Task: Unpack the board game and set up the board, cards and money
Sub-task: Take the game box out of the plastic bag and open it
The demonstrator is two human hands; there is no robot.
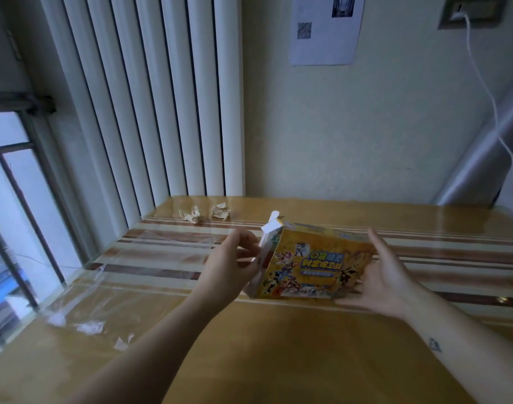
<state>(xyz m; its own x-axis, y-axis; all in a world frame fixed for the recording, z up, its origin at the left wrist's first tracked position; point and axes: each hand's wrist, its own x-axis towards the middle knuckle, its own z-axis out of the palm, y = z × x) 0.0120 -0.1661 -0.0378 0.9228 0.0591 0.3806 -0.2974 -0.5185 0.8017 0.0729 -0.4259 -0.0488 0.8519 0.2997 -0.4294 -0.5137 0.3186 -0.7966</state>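
Glossy wooden table (278,345) with brown and cream stripes across the middle, pushed up against a pale wall. Yellow game box (310,266) tilted over the striped part, cartoon front facing the camera, sandwiched between both hands. Can't tell whether its bottom edge touches the tabletop. Left end already open, white flap (271,225) sticking up.

Left hand (232,260) right at that open end, thumb and fingers pinching the box's edge there. Hard to say whether reaching inside or just gripping a side flap. Right hand (386,272) cupping the other end, thumb up along the far edge, fingers wrapped under the near bottom corner.

Clear plastic wrap (150,258) lying crinkly on the left side of the table, near the left hand but apart from the box. Two crumpled paper wads (192,215) side by side near the back edge.

Behind all that: tall white radiator fins (161,97), window (10,199) on the left, printed sheet (325,27) with a QR code stuck to the wall, white cable (488,91) hanging from a wall socket (471,10).
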